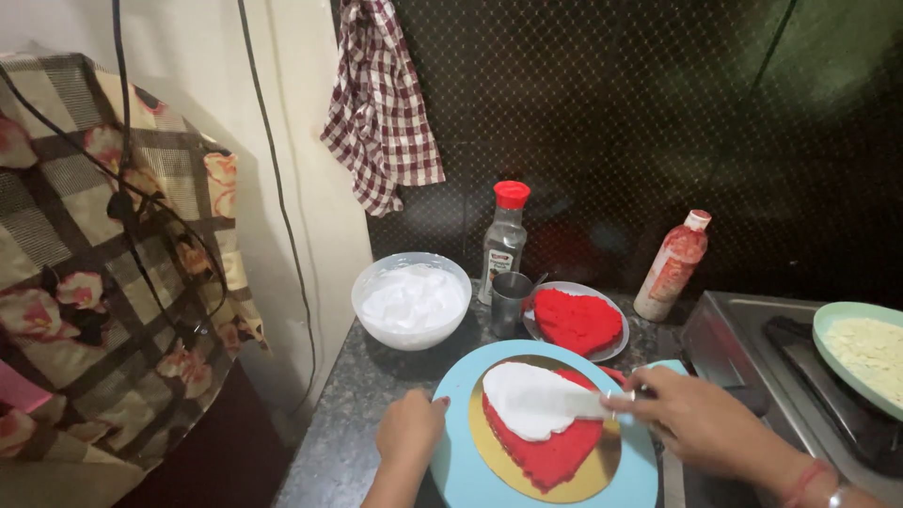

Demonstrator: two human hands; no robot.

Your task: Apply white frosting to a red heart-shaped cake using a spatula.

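Left to right. Floral checked cloth (103, 273) covers something at far left, cables hanging over it; cream wall beside it, checked towel (381, 103) hung above the counter. Dark speckled counter (362, 395) starts at the wall, narrow bare strip along its left edge.

Left hand (409, 428) closed in a loose fist, resting on the left rim of the light blue turntable (461, 461), not on the cake. Heart-shaped red cake (555, 452) sits on a gold board (499, 461) on the turntable, just right of that hand; white cream covers its upper left part, lower point bare red.

Right hand (701, 419) grips the handle of a spatula (564, 404), blade flat on the cream, pointing left across the cake.

Behind: white bowl of cream (412, 299) near the wall, clear bottle with red cap (505, 240), steel cup (511, 301), second red heart layer on a plate (576, 320), all close together, little room between. Red sauce bottle (673, 265) further right. Stove (752, 348) at right edge with a green pan (861, 353) of pale bits; turntable's right side nearly meets the stove.
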